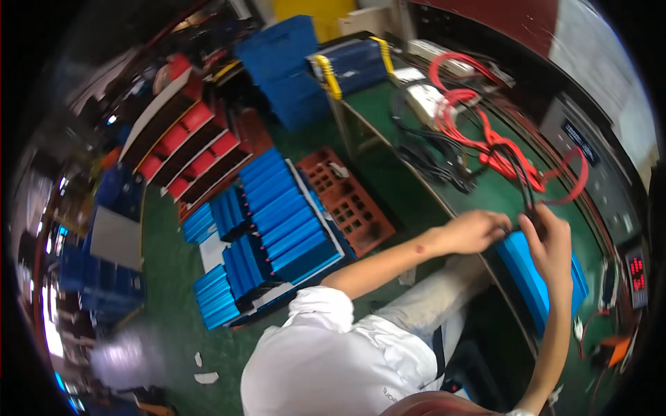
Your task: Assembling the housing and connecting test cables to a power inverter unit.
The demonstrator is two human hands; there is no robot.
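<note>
On the green bench lies a long blue metal case [522, 274], its far end beneath my hands. My right hand [553, 239] is closed around black cables [528, 187] just above that end of the case. My right forearm passes over the case. My left hand [477, 231] reaches in from the left with curled fingers, its fingertips at the case's far corner. Whatever those fingertips hold is too small and blurred to make out. Thick red cables [479, 142] lie looped on the bench beyond my hands, beside a bundle of black cables [437, 163].
Several blue cases [281, 215] stand in rows on a pallet at the left, by a brown plastic pallet [343, 201]. Behind are stacked blue crates [288, 69]. A grey instrument panel [590, 149] and a red-digit meter [636, 274] line the bench's right side.
</note>
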